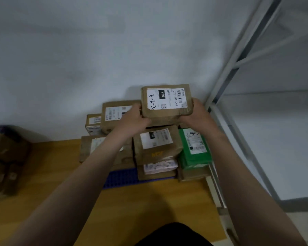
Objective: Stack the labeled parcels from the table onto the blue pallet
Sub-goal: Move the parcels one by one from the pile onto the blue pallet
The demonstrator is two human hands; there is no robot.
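Note:
I hold a brown cardboard parcel (167,110) with a white label marked 220 between both hands, above the stack against the wall. My left hand (134,118) grips its left end and my right hand (198,112) grips its right end. Below it, several labeled brown parcels and a green parcel (194,148) are piled on the blue pallet (122,178), whose front edge shows under the stack. A labeled brown parcel (156,144) lies directly beneath the held one.
The pallet rests on a yellow wooden floor (149,201) by a white wall. More brown parcels (5,157) sit at the far left. A grey metal shelf frame (238,68) stands close on the right.

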